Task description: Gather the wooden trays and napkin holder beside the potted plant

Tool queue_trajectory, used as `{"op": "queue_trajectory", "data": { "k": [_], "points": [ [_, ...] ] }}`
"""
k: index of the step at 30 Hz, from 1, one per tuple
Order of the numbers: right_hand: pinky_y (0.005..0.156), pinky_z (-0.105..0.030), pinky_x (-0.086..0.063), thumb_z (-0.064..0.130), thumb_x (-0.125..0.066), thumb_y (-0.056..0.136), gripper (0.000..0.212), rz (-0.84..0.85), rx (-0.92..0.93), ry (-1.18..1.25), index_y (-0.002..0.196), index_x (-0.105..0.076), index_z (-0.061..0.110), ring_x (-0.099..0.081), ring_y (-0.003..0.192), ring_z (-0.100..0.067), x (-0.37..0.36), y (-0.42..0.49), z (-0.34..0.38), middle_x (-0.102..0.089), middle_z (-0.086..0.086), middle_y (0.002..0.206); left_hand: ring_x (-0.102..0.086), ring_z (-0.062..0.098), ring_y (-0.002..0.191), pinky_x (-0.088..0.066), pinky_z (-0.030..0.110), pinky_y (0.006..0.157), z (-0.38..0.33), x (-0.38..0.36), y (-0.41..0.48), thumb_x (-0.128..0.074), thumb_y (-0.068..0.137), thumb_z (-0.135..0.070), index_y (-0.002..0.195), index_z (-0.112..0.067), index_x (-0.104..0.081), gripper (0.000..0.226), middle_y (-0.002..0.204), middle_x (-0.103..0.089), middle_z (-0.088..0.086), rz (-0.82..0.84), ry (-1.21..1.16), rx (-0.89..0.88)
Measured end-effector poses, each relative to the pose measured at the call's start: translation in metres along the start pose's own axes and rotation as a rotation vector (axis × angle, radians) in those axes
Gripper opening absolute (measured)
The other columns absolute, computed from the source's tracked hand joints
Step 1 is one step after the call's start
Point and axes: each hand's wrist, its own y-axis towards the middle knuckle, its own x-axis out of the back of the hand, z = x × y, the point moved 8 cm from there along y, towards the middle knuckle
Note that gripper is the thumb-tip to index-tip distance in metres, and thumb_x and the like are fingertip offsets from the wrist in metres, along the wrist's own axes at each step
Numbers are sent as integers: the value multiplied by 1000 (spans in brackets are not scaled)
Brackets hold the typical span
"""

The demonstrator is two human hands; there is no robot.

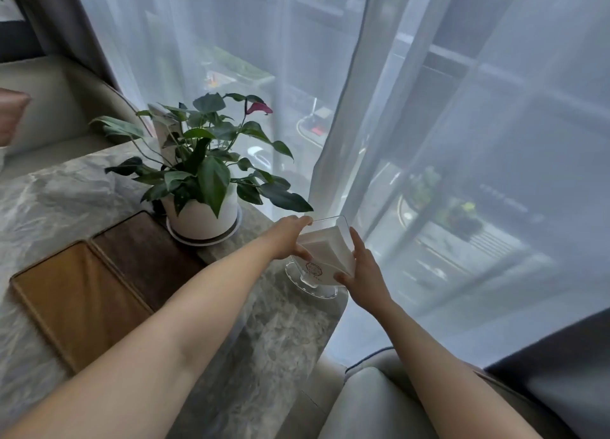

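Head view of a marble table (66, 194) set against a curtained window. The potted plant (201, 187) stands in a white pot on a saucer near the table's far right corner. Two wooden trays lie flat to its left: the dark tray (142, 250) touches or nearly touches the saucer, and the light tray (76, 300) lies edge to edge with the dark one on its near-left side. Laid side by side and not stacked, both trays sit close to the plant, so that part of the gathering appears complete.

The napkin holder (325, 257), a clear stand on a round foot, filled with white napkins, stands on the table's right edge, just right of the plant and near the curtain (346, 141). Both hands grip it from opposite sides. The left hand (290, 237) wraps its left side, fingers curled over the top rim and thumb pressed on the near face. The right hand (359, 267) clamps the right side, fingers extended up along the far edge and thumb on the lower near corner. A grip on both sides suits a top-heavy piece on a narrow foot: it limits tipping and keeps the loose napkins seated. Whether the foot rests fully on the marble or is slightly lifted cannot be told. The holder probably needs only squaring up beside the pot, away from the table edge.
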Motion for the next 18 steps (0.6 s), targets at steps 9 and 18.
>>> {"op": "queue_trajectory", "data": {
  "k": [9, 18],
  "points": [
    [97, -41, -41, 10, -62, 81, 92, 54, -81, 26, 146, 0, 29, -47, 113, -33, -1, -2, -3, -45, -18, 126, -41, 28, 132, -38, 39, 106, -2, -4, 7, -76, 77, -29, 147, -19, -26, 87, 147, -41, 9, 30, 58, -21],
    [105, -39, -33, 17, -67, 79, 98, 6, -72, 1, 146, 5, 21, -29, 133, -28, 12, -13, 9, -27, -11, 148, -21, 22, 147, -27, 40, 118, -18, 13, -15, -58, 88, -43, 152, -15, -7, 86, 161, -14, 4, 2, 221, -79]
  ]
}}
